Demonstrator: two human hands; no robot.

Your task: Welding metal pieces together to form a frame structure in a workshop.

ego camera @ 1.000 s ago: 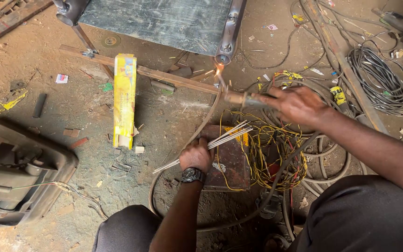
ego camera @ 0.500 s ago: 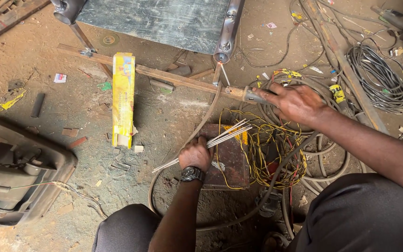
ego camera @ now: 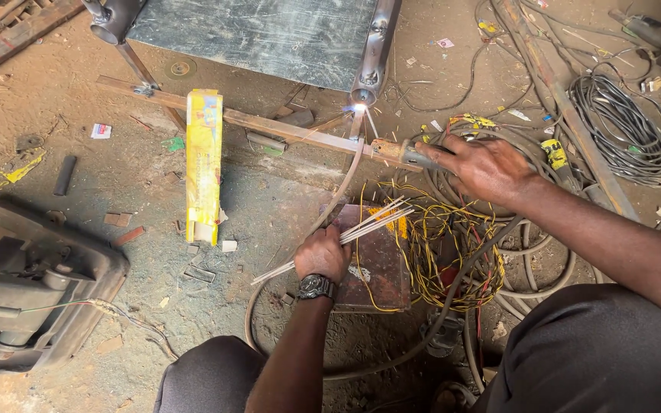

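My right hand (ego camera: 482, 164) grips a welding electrode holder (ego camera: 393, 151) whose rod tip glows at a spark (ego camera: 359, 108) against the end of a metal tube (ego camera: 375, 47) on a steel frame (ego camera: 254, 30). My left hand (ego camera: 321, 252), with a wristwatch (ego camera: 316, 287), is closed around a bundle of thin welding rods (ego camera: 372, 220) that fan out both ways. It hovers over a rusty metal box (ego camera: 380, 268) draped with yellow wire (ego camera: 437, 237).
A yellow rod packet (ego camera: 203, 162) lies on the dirt floor beside an angle-iron bar (ego camera: 269, 125). A dark plastic casing (ego camera: 24, 275) sits at the left. Coiled black cables (ego camera: 621, 126) and hoses (ego camera: 529, 275) crowd the right.
The rod tip has stayed at the tube's end and sparks again after a dark moment. Both hands have barely shifted.
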